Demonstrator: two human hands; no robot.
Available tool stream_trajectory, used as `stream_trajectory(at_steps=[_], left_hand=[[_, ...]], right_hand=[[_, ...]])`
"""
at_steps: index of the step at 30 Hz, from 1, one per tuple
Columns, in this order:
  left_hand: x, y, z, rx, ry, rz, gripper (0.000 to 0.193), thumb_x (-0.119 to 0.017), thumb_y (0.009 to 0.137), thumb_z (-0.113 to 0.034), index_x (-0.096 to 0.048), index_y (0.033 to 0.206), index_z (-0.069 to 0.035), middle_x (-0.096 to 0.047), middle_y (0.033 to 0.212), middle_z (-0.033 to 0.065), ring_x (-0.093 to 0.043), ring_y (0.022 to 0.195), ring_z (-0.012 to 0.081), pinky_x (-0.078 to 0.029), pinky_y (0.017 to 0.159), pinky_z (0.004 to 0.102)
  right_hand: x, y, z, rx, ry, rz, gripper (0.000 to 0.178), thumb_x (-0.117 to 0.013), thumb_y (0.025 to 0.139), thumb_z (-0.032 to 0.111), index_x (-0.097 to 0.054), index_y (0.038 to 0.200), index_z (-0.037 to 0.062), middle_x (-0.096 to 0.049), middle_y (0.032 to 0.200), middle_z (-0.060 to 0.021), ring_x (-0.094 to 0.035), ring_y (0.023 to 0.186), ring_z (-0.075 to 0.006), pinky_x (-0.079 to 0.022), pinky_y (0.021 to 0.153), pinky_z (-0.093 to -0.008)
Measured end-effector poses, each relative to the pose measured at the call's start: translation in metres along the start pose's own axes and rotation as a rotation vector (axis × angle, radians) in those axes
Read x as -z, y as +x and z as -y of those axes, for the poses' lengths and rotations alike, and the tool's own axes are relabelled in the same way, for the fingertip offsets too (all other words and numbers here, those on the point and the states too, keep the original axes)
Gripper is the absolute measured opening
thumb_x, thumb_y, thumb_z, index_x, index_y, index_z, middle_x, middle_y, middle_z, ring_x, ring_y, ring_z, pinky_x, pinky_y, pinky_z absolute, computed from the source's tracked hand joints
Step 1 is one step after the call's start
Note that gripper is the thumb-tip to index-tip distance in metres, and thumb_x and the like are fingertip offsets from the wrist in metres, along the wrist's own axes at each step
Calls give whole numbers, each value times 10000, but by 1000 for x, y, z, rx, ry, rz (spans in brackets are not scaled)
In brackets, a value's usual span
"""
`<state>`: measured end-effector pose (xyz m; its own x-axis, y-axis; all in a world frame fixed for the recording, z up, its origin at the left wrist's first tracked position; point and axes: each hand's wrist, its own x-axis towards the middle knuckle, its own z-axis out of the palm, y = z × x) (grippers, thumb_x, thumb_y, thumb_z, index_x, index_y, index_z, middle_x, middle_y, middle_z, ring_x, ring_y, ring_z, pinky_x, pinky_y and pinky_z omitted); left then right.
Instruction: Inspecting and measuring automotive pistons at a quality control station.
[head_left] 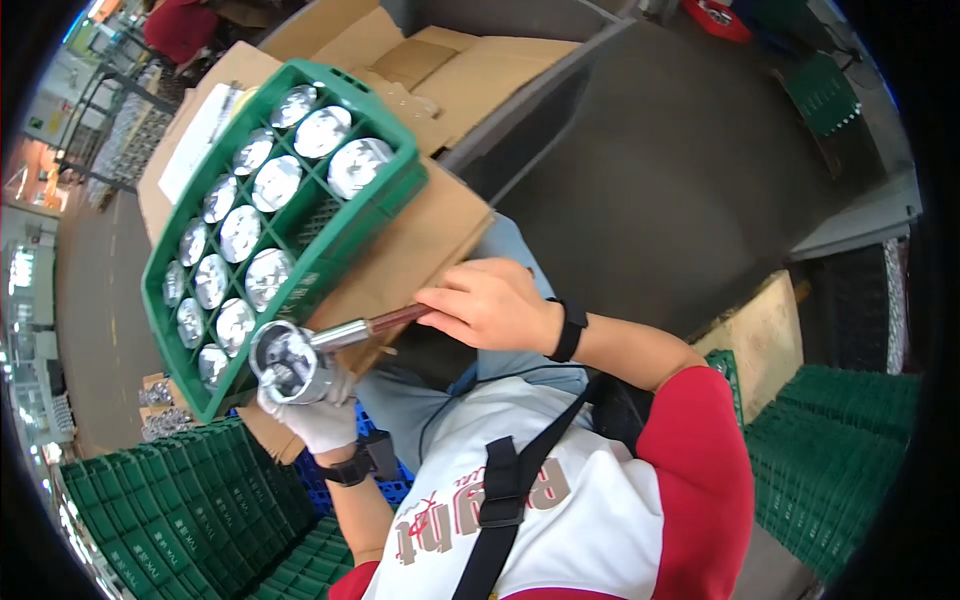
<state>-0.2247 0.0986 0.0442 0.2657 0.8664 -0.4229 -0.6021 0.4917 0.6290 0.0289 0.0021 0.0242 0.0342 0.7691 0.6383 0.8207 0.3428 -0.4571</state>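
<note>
My left hand, in a white glove, grips a shiny metal cup-shaped part with its open end facing up. My bare right hand holds a tool with a dark reddish handle and metal shaft, whose tip reaches into the part. Just left of the part stands a green plastic crate with divided cells, holding several similar shiny metal parts. The crate rests tilted on flattened cardboard.
Stacks of green crates sit at lower left and at right. A blue crate shows beneath my left wrist. More cardboard lies above, a dark floor to the right, and a person in red at top left.
</note>
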Motion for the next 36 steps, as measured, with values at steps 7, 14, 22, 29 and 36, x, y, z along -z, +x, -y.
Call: stream_trajectory(at_steps=[7, 14, 22, 29, 36], left_hand=[[32, 24, 9, 133, 24, 110, 653, -438, 815, -650, -627, 1147, -120, -653, 804, 41, -441, 495, 170, -278, 416, 278], [45, 38, 10, -289, 254, -101, 354, -487, 1004, -282, -579, 1245, -40, -648, 1184, 94, -634, 1067, 219, -528, 930, 385], [95, 48, -6, -643, 1105, -33, 490, -663, 836, -160, -567, 1295, -17, -652, 1082, 175, -615, 965, 314, -515, 874, 410], [35, 23, 7, -990, 1530, -78, 835, -885, 565, -305, -542, 1297, -98, -698, 1006, 115, -638, 893, 343, -521, 838, 438], [43, 26, -1, -968, 1543, -10, 820, -890, 557, -296, -553, 1276, -92, -698, 1014, 109, -655, 898, 328, -527, 827, 442]], right_hand=[[-5, -1, -6, 34, -90, 39, 204, -747, 777, 250, -679, 928, 132, -548, 716, -31, -594, 636, -223, -466, 551, -353], [-17, 4, -5, 45, -107, 82, 212, -743, 788, 256, -677, 946, 130, -554, 724, -31, -595, 636, -223, -464, 551, -353], [-27, 10, -10, 53, -121, 136, 201, -740, 792, 268, -672, 931, 140, -547, 725, -31, -594, 646, -231, -468, 555, -371], [-24, 34, -29, 231, -133, 195, 211, -746, 782, 271, -668, 923, 136, -555, 744, -32, -592, 642, -239, -473, 551, -368], [-22, 18, -1, 143, -160, 241, 218, -746, 779, 237, -659, 939, 117, -548, 743, -44, -594, 653, -243, -466, 565, -375]])
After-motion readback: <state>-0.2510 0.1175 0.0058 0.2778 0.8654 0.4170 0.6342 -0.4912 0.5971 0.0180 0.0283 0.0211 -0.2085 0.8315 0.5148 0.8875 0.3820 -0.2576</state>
